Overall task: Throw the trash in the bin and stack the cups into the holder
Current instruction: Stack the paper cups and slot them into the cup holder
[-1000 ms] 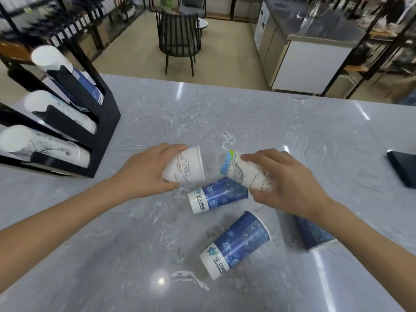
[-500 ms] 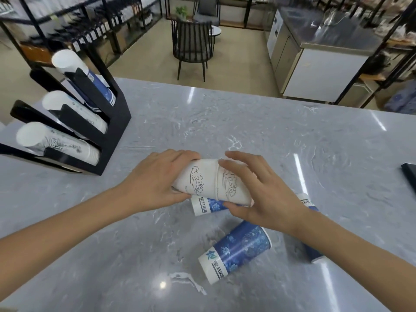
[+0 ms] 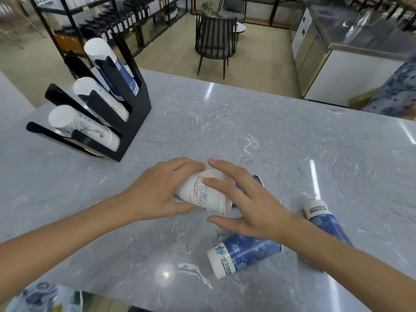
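We see printed characters on the white bands of two blue cups (image 3: 245, 255) (image 3: 319, 210), too blurred for us to read.

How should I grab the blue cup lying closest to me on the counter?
Wrap your hand around the middle of the nearest blue cup, coming down from above. It lies on its side on the counter, so its round wall faces up and nothing covers it. The white-banded end points toward you.
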Motion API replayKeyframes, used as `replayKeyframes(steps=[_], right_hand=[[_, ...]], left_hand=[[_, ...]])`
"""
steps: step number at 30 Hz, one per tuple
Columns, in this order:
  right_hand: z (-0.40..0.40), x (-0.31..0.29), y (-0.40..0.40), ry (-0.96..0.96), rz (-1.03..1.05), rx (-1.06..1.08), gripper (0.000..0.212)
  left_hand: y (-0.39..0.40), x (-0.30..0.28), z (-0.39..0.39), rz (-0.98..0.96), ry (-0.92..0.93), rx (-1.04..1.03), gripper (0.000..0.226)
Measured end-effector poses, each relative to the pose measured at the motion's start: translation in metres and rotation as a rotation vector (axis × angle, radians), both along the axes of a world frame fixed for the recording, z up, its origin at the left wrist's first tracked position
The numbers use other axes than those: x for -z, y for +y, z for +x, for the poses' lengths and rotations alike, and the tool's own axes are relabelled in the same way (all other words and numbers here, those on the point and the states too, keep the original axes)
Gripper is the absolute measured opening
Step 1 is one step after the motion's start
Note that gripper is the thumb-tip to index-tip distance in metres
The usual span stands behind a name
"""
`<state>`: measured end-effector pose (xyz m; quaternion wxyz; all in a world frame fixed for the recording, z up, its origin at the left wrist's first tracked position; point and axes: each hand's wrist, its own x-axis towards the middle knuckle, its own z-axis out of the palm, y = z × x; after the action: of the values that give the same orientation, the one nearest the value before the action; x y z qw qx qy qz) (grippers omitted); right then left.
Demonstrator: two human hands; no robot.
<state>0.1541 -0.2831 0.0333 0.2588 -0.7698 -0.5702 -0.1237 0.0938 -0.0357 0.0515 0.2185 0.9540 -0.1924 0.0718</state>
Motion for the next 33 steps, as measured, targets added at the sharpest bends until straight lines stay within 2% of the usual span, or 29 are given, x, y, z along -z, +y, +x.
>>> replayKeyframes(steps=[3,7,18,23,33], right_hand=[[0.002,0.003,0.008,-0.071,0.009,-0.008,0.062],[0.001,0.002,0.029,-0.056,0.021,-0.081,0.059],[-0.016,-0.019,0.126,-0.105,-0.005,-0.211,0.053],[-0.027,-0.021,0.177,-0.05,-0.019,-0.262,0.053],[-0.048,0.003,0.262,-0.024,-0.093,-0.388,0.038]], left_hand=[[0.016,-0.001,-0.009,-0.066,0.018,-0.02,0.072],[0.04,-0.001,-0.023,-0.098,0.029,-0.022,0.071],[0.12,0.01,-0.07,-0.04,-0.049,-0.187,0.08],[0.157,0.03,-0.09,-0.212,0.021,-0.261,0.08],[0.216,0.086,-0.119,-0.535,0.12,-0.379,0.069]])
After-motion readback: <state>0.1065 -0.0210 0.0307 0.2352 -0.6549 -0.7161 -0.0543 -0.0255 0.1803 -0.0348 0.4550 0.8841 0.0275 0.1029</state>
